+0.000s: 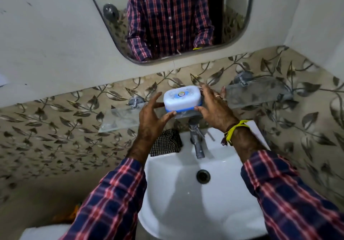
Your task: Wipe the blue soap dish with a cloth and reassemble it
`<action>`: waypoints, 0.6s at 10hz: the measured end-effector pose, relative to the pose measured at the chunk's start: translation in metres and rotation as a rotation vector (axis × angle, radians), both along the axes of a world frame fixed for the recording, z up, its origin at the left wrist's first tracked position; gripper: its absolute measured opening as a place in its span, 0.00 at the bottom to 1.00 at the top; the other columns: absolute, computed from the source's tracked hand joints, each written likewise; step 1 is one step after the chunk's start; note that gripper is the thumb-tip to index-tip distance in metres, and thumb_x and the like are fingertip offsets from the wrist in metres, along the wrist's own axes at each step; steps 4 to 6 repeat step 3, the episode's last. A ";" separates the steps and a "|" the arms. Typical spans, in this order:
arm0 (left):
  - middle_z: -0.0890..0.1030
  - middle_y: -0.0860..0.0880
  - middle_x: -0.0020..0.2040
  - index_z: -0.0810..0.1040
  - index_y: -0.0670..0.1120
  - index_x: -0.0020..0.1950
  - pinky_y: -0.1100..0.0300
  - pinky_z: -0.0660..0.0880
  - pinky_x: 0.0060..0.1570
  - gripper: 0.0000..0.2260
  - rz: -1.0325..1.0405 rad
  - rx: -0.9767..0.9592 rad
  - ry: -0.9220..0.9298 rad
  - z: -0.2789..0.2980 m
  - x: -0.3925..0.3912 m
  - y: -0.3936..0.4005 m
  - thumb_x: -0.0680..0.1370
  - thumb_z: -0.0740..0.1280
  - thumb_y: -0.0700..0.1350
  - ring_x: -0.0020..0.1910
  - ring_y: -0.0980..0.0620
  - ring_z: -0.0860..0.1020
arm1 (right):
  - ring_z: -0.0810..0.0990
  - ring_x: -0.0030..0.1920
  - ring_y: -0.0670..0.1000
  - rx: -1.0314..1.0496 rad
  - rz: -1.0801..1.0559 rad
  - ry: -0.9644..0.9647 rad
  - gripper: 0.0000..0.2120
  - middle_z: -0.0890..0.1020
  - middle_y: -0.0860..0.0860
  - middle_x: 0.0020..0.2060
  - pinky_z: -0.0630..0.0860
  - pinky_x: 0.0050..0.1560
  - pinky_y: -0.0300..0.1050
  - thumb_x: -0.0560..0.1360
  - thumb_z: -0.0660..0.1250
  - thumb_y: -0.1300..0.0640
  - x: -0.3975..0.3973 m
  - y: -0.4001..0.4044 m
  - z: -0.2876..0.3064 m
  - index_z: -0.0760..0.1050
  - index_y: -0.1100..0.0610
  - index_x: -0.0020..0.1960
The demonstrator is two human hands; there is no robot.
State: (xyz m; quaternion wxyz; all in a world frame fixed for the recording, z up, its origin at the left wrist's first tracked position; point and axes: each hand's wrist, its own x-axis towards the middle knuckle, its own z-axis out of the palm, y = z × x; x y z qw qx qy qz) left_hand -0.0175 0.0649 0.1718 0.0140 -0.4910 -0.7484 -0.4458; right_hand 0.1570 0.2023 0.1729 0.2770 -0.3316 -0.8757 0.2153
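— Standing by the basin, what do you see from the left?

— A glass shelf (121, 117) on the leaf-patterned tiles. Then the left hand (151, 120), thumb and fingertips spread and touching the left end of the soap dish (182, 99).

— And the dish?

— White lid on, blue base showing beneath, held above the tap (196, 139) at shelf height. Below lies a checked cloth (166, 143) on the sink (186, 211) ledge.

— The right?

— The right hand (214, 107) cups the dish's other end, thumb under the corner, fingers behind it. A yellow thread (235, 129) circles that wrist.
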 end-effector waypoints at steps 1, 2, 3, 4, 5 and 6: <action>0.85 0.47 0.55 0.69 0.47 0.75 0.74 0.67 0.55 0.40 0.051 -0.039 0.002 0.002 0.005 -0.003 0.67 0.81 0.52 0.54 0.61 0.78 | 0.62 0.76 0.55 0.011 0.006 -0.021 0.37 0.70 0.57 0.73 0.35 0.76 0.63 0.76 0.69 0.56 0.000 0.003 -0.001 0.54 0.60 0.78; 0.81 0.46 0.64 0.68 0.45 0.75 0.50 0.75 0.61 0.37 0.072 0.003 0.081 0.004 0.008 -0.011 0.71 0.78 0.54 0.58 0.52 0.81 | 0.61 0.77 0.59 0.059 -0.015 0.080 0.35 0.68 0.60 0.74 0.37 0.77 0.63 0.75 0.70 0.56 0.007 -0.003 -0.004 0.59 0.61 0.77; 0.77 0.44 0.69 0.68 0.43 0.75 0.42 0.70 0.67 0.33 0.177 0.054 0.199 0.000 0.017 -0.025 0.76 0.73 0.56 0.65 0.47 0.77 | 0.66 0.73 0.61 0.082 -0.061 0.226 0.29 0.73 0.60 0.70 0.45 0.78 0.62 0.74 0.70 0.57 0.011 -0.022 -0.007 0.67 0.63 0.73; 0.77 0.44 0.69 0.68 0.43 0.75 0.42 0.70 0.67 0.33 0.177 0.054 0.199 0.000 0.017 -0.025 0.76 0.73 0.56 0.65 0.47 0.77 | 0.66 0.73 0.61 0.082 -0.061 0.226 0.29 0.73 0.60 0.70 0.45 0.78 0.62 0.74 0.70 0.57 0.011 -0.022 -0.007 0.67 0.63 0.73; 0.77 0.44 0.69 0.68 0.43 0.75 0.42 0.70 0.67 0.33 0.177 0.054 0.199 0.000 0.017 -0.025 0.76 0.73 0.56 0.65 0.47 0.77 | 0.66 0.73 0.61 0.082 -0.061 0.226 0.29 0.73 0.60 0.70 0.45 0.78 0.62 0.74 0.70 0.57 0.011 -0.022 -0.007 0.67 0.63 0.73; 0.77 0.44 0.69 0.68 0.43 0.75 0.42 0.70 0.67 0.33 0.177 0.054 0.199 0.000 0.017 -0.025 0.76 0.73 0.56 0.65 0.47 0.77 | 0.66 0.73 0.61 0.082 -0.061 0.226 0.29 0.73 0.60 0.70 0.45 0.78 0.62 0.74 0.70 0.57 0.011 -0.022 -0.007 0.67 0.63 0.73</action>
